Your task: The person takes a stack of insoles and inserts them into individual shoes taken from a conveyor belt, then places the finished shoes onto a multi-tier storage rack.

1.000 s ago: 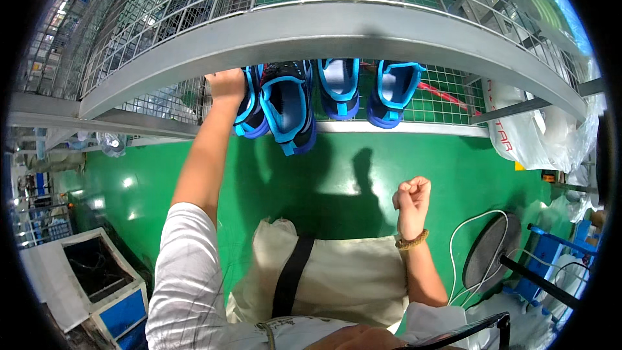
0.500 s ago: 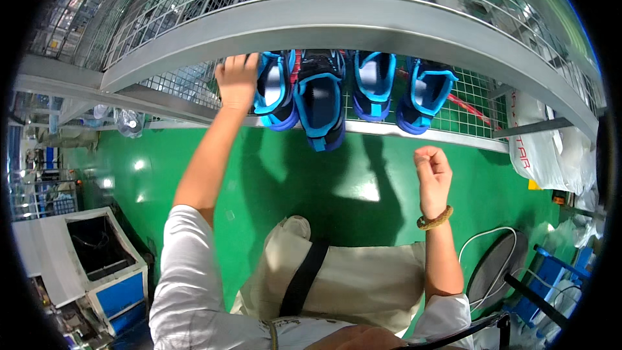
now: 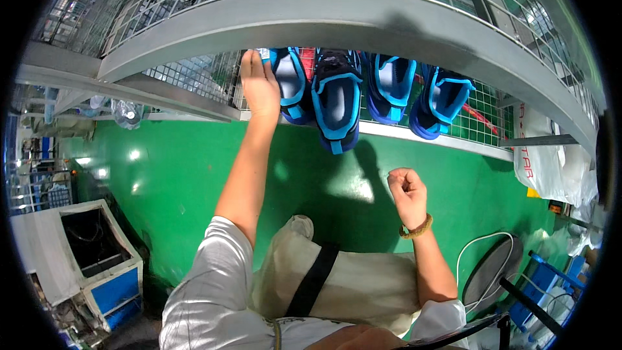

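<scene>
Several blue and black shoes stand in a row on a wire-mesh shelf (image 3: 194, 74) under a grey metal beam. My left hand (image 3: 259, 84) reaches up with fingers together and rests against the leftmost shoe (image 3: 291, 84). Beside it a second shoe (image 3: 337, 100) sticks out past the shelf's front edge, and two more blue shoes (image 3: 414, 87) sit to its right. My right hand (image 3: 407, 191) hangs lower, over the green floor, curled into a fist with nothing in it; a beaded band circles its wrist.
A beige bag with a black strap (image 3: 337, 279) hangs at my front. A blue and white open-topped box (image 3: 97, 253) stands lower left. A fan (image 3: 492, 272) and a blue crate sit lower right, with white sacks (image 3: 551, 162) at the right.
My left hand has stayed at the leftmost shoe while the view shifted and the shelf moved right. My right fist has kept its closed shape, now a little farther right.
</scene>
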### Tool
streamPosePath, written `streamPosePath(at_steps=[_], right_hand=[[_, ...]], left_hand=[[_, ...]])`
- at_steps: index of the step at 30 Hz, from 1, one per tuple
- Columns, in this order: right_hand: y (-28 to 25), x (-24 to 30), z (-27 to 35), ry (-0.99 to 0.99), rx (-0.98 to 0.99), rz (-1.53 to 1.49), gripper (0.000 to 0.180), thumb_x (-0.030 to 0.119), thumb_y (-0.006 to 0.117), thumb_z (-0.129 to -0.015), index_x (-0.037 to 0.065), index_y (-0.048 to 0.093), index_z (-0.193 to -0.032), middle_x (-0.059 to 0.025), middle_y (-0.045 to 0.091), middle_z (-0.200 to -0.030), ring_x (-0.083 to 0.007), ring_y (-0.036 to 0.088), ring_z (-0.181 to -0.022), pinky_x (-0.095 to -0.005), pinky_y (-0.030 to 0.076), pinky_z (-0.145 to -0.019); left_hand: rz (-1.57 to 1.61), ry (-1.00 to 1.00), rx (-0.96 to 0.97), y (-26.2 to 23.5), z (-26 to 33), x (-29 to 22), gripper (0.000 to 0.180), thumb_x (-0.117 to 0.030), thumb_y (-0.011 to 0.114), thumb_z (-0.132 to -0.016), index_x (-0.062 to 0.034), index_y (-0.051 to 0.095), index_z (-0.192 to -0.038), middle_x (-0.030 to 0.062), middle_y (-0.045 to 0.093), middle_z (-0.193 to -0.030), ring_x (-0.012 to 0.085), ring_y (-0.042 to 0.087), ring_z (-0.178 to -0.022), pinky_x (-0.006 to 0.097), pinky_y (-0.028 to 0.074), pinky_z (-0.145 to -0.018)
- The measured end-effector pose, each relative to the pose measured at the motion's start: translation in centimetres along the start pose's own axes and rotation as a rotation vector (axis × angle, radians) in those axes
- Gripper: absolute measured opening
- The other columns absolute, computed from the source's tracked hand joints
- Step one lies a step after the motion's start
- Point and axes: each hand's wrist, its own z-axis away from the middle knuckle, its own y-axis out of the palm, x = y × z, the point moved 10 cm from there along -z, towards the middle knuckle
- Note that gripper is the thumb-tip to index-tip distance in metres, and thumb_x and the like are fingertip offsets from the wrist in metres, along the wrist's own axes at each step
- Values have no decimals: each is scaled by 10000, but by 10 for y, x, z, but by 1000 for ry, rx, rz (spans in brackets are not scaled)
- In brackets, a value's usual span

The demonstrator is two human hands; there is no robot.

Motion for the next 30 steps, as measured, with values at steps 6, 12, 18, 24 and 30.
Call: streamPosePath(at_steps=[6,12,18,24,30], right_hand=[[0,1,2,-43,21,92,70,16,541,-753,8,530,-822,36,456,-624,-18,380,-536,-163,335,-471],[4,4,-1,-90,44,157,81,22,558,-737,13,538,-815,14,438,-607,-40,393,-535,-177,346,-472],[10,21,1,-158,72,252,84,38,568,-733,26,545,-814,-9,454,-631,-70,389,-517,-198,338,-455],[-69,84,-18,-482,-357,573,163,61,591,-732,38,562,-891,-38,548,-803,-108,435,-599,-216,348,-491],[-105,160,-84,-805,-443,939,281,201,595,-738,94,562,-995,-118,541,-953,-281,544,-850,-324,447,-683]], left_hand=[[42,-8,-17,1,-4,-1,261,-48,553,-727,47,509,-966,192,466,-1015,344,465,-926,369,389,-791],[-16,-61,8,13,-24,1,143,-64,591,-680,22,558,-789,176,484,-888,320,470,-839,380,386,-732],[-183,165,164,35,-33,-9,87,-110,589,-664,-31,568,-693,116,566,-827,303,504,-828,385,394,-726],[495,-163,533,9,-23,13,75,-38,502,-736,-16,452,-684,126,553,-1041,253,421,-1094,344,324,-891],[631,-324,897,15,-27,-122,114,-68,491,-745,0,547,-818,67,532,-661,131,505,-580,239,410,-540]])
